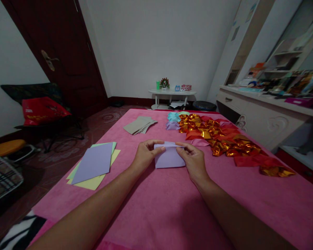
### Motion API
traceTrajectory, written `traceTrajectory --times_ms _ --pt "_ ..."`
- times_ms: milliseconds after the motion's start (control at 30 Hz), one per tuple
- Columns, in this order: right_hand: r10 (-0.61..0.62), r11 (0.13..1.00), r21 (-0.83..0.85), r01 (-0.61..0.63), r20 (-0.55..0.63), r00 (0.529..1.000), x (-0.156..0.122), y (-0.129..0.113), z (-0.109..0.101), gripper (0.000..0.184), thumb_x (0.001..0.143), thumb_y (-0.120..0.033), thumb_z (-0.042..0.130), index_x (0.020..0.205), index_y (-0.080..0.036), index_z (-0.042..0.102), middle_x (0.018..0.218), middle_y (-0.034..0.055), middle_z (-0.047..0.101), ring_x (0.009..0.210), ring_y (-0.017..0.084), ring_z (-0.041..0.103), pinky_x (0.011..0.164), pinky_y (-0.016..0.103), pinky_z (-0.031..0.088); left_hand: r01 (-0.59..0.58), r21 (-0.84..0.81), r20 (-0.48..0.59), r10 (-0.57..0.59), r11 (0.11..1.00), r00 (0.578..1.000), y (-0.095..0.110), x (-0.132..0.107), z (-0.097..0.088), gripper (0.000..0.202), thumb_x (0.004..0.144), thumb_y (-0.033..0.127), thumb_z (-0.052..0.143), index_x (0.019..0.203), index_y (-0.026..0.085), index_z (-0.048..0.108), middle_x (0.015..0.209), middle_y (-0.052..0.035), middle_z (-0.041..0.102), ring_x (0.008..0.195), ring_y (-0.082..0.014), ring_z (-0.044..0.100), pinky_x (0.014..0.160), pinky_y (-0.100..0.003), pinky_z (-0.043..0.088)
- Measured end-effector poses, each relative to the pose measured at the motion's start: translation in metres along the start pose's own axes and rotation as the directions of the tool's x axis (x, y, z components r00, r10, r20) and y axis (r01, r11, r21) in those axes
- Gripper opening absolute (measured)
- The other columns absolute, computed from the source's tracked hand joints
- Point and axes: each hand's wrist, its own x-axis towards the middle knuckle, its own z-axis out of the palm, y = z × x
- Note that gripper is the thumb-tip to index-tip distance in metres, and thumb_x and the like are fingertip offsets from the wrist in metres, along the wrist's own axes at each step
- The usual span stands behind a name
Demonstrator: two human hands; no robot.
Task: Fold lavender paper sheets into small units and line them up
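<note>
A folded sheet of lavender paper (169,160) is held up between my two hands over the pink-covered table (156,215). My left hand (147,152) pinches its upper left edge, thumb on the near face. At the upper right edge, my right hand (194,158) pinches it the same way. The fingers behind the paper are partly hidden. To the left lies a stack of paper sheets (94,161), lavender on top with green and yellow below. Farther off is a fanned pile of greyish paper (139,125).
Rows of folded gold and red pieces (219,135) cover the table's right side, beside small folded blue and lavender pieces (173,119). A white dresser (266,111) stands at right. A chair with a red bag (43,110) stands left.
</note>
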Motion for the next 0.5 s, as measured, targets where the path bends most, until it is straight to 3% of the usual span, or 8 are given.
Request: traceTrajectory --times_ms 300,500 --pt "0.031 0.999 -0.027 -0.03 0.06 0.998 -0.0003 -0.0011 0.0009 0.035 0.061 -0.031 0.076 0.094 -0.019 0.072 0.087 0.0052 0.071 0.07 0.018 0.062 0.06 0.029 0.049 0.153 -0.163 0.094 -0.139 0.975 0.986 0.0014 -0.0038 -0.0006 0.048 0.053 0.025 0.085 0.096 0.011 0.068 0.079 -0.0074 0.071 0.06 -0.0128 0.062 0.06 -0.026 0.049" --pt "-0.001 0.993 -0.117 0.005 0.028 1.0 0.0009 0.0034 -0.0009 0.03 0.066 -0.035 0.073 0.091 -0.018 0.073 0.075 0.0041 0.069 0.06 0.015 0.056 0.052 0.026 0.043 0.002 0.081 -0.004 -0.002 0.997 1.0 -0.0031 0.0006 -0.0021 0.033 0.054 0.028 0.083 0.079 0.01 0.072 0.068 -0.0056 0.069 0.057 -0.0128 0.059 0.056 -0.024 0.045"
